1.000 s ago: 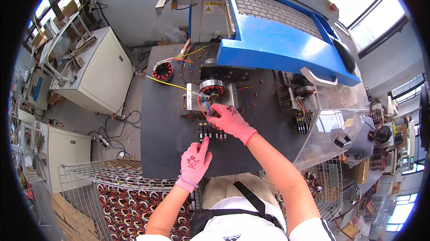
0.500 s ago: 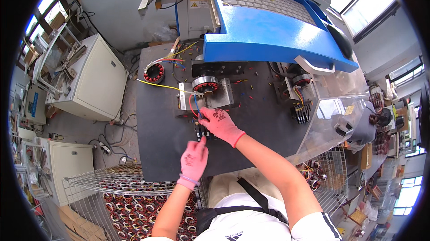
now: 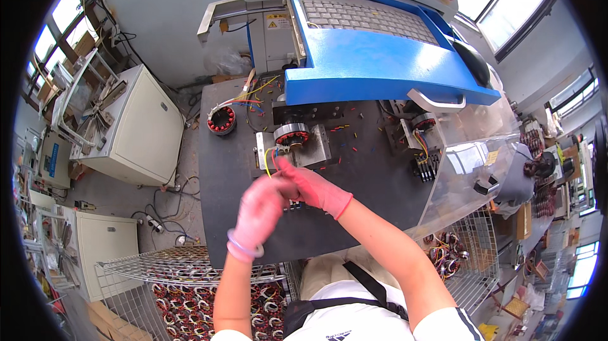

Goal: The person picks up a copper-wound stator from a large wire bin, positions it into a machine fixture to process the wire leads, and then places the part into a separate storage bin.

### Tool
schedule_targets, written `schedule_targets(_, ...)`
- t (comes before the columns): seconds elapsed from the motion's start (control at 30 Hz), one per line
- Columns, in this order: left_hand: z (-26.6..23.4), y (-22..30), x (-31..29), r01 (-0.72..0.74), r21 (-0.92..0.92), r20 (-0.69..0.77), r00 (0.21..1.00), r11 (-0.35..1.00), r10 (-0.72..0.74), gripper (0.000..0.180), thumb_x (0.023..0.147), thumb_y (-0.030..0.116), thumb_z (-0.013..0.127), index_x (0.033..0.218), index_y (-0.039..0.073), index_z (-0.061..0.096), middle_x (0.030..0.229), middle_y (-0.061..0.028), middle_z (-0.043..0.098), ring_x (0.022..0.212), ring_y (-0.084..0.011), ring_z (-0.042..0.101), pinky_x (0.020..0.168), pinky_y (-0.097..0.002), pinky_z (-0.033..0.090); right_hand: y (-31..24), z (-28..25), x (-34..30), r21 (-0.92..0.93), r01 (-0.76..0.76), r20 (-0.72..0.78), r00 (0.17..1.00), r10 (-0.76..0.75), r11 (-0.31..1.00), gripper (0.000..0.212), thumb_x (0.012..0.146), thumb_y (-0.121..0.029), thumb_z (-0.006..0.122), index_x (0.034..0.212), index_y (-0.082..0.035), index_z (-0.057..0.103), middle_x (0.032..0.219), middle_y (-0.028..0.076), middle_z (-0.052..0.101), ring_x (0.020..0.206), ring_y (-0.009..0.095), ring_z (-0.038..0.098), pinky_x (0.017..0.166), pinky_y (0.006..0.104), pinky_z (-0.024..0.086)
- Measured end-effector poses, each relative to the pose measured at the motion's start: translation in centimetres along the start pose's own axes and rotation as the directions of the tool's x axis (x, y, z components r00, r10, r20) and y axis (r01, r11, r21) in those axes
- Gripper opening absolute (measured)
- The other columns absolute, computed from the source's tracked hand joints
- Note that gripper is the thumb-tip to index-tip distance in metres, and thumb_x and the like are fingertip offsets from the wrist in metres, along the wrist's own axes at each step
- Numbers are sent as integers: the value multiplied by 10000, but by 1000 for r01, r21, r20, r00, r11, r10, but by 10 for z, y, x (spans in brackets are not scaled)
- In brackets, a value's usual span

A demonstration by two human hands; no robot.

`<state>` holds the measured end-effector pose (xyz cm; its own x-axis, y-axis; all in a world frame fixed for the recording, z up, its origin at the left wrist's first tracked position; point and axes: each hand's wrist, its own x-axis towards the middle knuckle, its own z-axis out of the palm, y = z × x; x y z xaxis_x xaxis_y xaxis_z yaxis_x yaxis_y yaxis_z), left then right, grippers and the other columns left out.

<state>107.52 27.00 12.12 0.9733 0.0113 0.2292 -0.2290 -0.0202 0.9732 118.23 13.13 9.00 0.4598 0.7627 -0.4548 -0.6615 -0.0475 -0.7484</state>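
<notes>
While both pink-gloved hands are meeting over the middle of the dark desk (image 3: 221, 214), the left hand (image 3: 259, 211) is curling loosely beside the right hand (image 3: 313, 189), whose fingers are pinching the coloured lead wires (image 3: 272, 158) running down from a wound stator (image 3: 291, 133); whether the left hand is actually gripping a wire I cannot tell, since the fingers are overlapping. That stator is sitting in a pale metal fixture (image 3: 313, 151) just beyond the hands, toward the far edge of the desk and under the blue machine panel (image 3: 373, 62). Judging by this, the part is already seated and its leads are being dressed, not yet connected or released. A second stator (image 3: 221, 119) with loose wires is lying near the far left corner, seemingly waiting. Another one is sitting in a fixture (image 3: 423, 124) toward the right edge, and wire baskets (image 3: 190, 290) of similar parts are standing below the near edge.
</notes>
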Motion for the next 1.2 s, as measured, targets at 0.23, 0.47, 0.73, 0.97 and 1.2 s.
schedule_targets(0.23,36,-28,-69,142,552,-174,983,821,-53,420,808,139,691,1203,39,590,1069,-140,594,867,-260,641,713,-364,532,-15,5,-12,-565,18,-177,974,-143,825,167,925,-196,607,933,-30,603,787,-14,613,668,42,548,572,212,427)
schedule_targets(0.47,44,-91,-93,166,933,-142,985,318,-98,592,837,283,632,1365,88,450,1102,-100,531,917,-255,580,725,-407,482,15,-11,3,-868,148,-62,915,-399,474,167,938,-179,568,985,-21,545,807,30,629,701,97,580,624,266,469)
schedule_targets(0.73,49,-98,-92,154,967,-122,979,201,-162,488,825,273,621,1262,76,533,1076,-72,536,928,-238,557,752,-392,458,19,-5,6,-929,173,-3,881,-474,328,176,897,-197,577,929,-35,516,804,176,636,795,378,618,680,437,475)
schedule_targets(0.97,45,-101,-94,317,612,-315,938,725,-145,547,878,185,618,1376,46,440,1151,-134,524,894,-237,566,804,-359,485,29,-7,12,-944,159,-11,860,-511,288,207,887,-236,595,943,-45,537,822,160,643,807,346,634,692,421,482)
schedule_targets(1.2,31,-133,-105,424,157,-442,838,892,-320,587,914,159,610,1432,38,361,1173,-114,480,867,-154,532,801,-287,475,-32,-61,16,-967,40,-172,625,-761,252,368,821,-180,644,1170,-97,560,1101,106,635,935,300,636,823,396,499)
